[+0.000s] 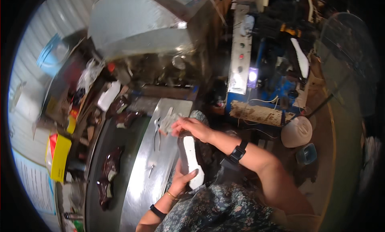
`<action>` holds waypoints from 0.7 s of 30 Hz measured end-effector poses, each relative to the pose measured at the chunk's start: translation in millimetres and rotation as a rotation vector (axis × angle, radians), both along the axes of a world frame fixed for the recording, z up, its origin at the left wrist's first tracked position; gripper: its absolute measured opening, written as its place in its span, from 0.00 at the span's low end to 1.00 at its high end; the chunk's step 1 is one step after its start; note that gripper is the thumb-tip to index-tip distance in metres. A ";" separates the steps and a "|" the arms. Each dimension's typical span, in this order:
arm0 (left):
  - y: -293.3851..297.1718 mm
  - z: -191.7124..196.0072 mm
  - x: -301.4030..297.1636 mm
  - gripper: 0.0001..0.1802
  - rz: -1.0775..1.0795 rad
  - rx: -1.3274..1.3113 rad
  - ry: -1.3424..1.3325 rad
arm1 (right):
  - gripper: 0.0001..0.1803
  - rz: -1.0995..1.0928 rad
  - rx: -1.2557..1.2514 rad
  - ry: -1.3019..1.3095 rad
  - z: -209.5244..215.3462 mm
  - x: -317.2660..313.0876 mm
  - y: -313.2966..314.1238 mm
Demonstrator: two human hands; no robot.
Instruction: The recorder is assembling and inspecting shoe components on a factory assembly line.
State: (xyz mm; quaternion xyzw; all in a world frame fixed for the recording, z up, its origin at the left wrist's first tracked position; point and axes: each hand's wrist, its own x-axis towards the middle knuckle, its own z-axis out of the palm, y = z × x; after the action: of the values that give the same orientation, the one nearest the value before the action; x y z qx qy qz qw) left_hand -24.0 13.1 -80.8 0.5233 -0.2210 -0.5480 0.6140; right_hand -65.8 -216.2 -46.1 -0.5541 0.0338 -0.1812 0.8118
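One left hand [185,179] clasped around the near end of a dark shoe [182,151], underside up, before a floral garment [230,204]; right hand [193,128] bent over the far end, grip not discernible. White sole piece [190,153] already along the underside; fixing not determinable. Leftward, metal ledge [134,192], then belt [138,136] with glossy shoe pieces [111,163], done or pending unclear.

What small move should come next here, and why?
Probably settle the right hand on the far end of the dark shoe, to steady it: that hand is close by that end, while the left hand grips the near end, thumb on the white sole piece.
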 end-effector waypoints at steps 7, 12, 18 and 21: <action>-3.4 22.0 49.9 0.60 0.290 0.369 -1.043 | 0.14 -0.787 -0.948 0.608 95.9 -185.6 -203.6; 32.5 -43.6 35.6 0.48 0.123 0.317 -1.495 | 0.46 -0.997 -1.256 0.835 147.0 -343.4 -282.5; 30.9 -21.5 11.8 0.23 0.118 0.130 -1.181 | 0.39 -1.542 -1.639 1.085 95.7 -321.6 -260.6; -3.0 -13.7 3.1 0.21 -0.149 -0.169 -0.879 | 0.37 -1.364 -1.523 0.346 68.0 -274.9 -186.8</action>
State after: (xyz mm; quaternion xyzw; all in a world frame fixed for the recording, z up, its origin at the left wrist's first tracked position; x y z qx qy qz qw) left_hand -20.8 10.1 -94.5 0.6372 -0.5417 -0.2964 0.4613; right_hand -340.7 -403.1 21.9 -0.8022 0.3331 -0.4936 -0.0446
